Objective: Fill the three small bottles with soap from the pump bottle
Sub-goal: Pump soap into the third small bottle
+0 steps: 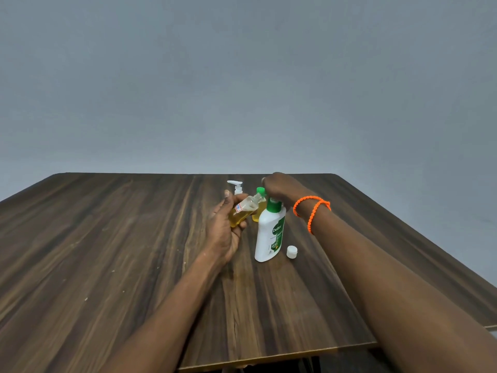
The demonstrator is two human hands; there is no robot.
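Tilting in the left hand (228,224), a small clear bottle (243,213) about half full of yellow liquid points its open neck toward the green pump head of the white pump bottle (269,234); the fingers and thumb curl round its body. The right hand (279,188), with orange bands (312,211) at the wrist, rests over the pump head, fingers bent down upon it; how tightly it grips cannot be told. The pump bottle stands upright near the middle of the wooden table (107,251). Just behind it stands a second small bottle (258,208) with a green cap and yellow contents, and farther back a third (237,187) with a white pump top. A white cap (291,251) lies on the table just right of the pump bottle's base.
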